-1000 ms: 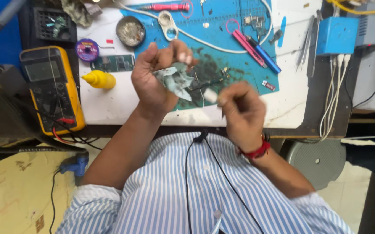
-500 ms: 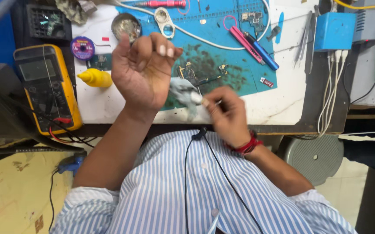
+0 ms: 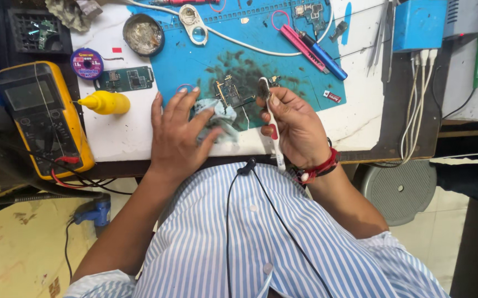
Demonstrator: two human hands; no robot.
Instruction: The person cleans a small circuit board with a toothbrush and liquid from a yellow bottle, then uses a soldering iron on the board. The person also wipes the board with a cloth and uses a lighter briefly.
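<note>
My left hand (image 3: 175,132) lies palm down with fingers spread on a crumpled pale cloth (image 3: 219,118) at the near edge of the blue work mat (image 3: 206,60). My right hand (image 3: 297,127) grips a white brush (image 3: 272,129) by its handle, bristle head up beside a small dark circuit board (image 3: 230,94) on the stained middle of the mat. A red thread band circles my right wrist.
A yellow multimeter (image 3: 43,118) sits at the left with red and black leads. Nearby lie a yellow squeeze bottle (image 3: 103,102), a solder spool (image 3: 86,63), a green circuit board (image 3: 124,79), a round tin (image 3: 143,34), pink and blue pens (image 3: 313,47) and a blue box (image 3: 418,23).
My left hand has dropped from a raised, palm-up pose to flat on the cloth. My right hand has turned the brush upright near the circuit board.
</note>
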